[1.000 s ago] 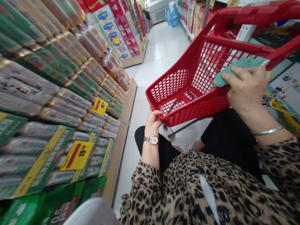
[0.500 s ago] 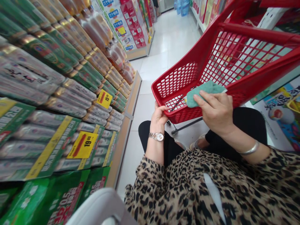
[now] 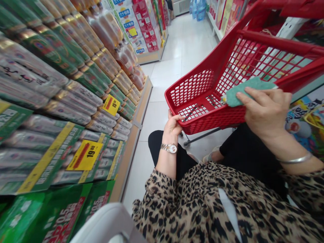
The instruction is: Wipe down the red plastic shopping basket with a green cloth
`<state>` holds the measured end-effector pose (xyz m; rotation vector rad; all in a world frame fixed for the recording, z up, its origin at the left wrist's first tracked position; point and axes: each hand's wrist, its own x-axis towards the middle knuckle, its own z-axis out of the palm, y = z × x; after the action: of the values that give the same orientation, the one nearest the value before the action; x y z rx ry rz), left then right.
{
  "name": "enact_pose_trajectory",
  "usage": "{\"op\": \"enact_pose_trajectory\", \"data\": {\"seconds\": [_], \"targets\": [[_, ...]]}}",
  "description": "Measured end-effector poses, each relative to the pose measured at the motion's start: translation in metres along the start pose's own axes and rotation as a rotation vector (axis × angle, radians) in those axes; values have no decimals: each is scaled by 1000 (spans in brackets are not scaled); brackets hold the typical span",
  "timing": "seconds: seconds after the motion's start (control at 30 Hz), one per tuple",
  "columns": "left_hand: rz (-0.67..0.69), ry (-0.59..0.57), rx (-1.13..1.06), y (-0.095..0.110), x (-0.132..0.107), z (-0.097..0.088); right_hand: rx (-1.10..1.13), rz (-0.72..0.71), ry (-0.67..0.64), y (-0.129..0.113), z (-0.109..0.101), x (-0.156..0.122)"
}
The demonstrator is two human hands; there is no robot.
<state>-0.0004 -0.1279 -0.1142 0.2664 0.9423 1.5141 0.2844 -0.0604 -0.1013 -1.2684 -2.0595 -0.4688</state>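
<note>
Left hand (image 3: 172, 128) curls round red cart (image 3: 217, 118) at one corner; right hand (image 3: 268, 110), palm down, half-closed, clasps green cloth (image 3: 249, 88) at near edge!

My head-cam feed: yellow price tag (image 3: 84, 155) on the green-banded can multipacks (image 3: 27, 138) reads 19, raised 80. Upper yellow tag (image 3: 111, 105) reads 15; its small digits are too fine. Blue labels (image 3: 128, 24) on the stacked cartons (image 3: 140, 28): 六个核桃. Green bag (image 3: 37, 212): 0.5. I can't decipher the brush characters on the pale cans (image 3: 37, 74).
</note>
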Motion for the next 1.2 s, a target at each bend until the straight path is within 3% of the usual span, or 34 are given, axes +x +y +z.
{"op": "enact_pose_trajectory", "data": {"seconds": [0.13, 0.23, 0.43, 0.67, 0.9, 1.1, 1.2], "targets": [[4, -3, -2, 0, -1, 1, -93, 154, -35, 40, -4, 8], [7, -1, -2, 0, -1, 2, -138, 238, -42, 54, -15, 15], [20, -8, 19, 0, -2, 3, -117, 248, -60, 49, -26, 21], [12, -4, 38, 1, -3, 4, -189, 232, -22, 39, -11, 11], [37, 55, 96, 3, -2, 7, -62, 114, 121, 1, 6, -2], [56, 73, 119, 16, -8, 18, 64, -70, -66, -73, -10, 3], [58, 79, 150, 24, -5, 16, 75, -147, -182, -93, -5, 9]]}}
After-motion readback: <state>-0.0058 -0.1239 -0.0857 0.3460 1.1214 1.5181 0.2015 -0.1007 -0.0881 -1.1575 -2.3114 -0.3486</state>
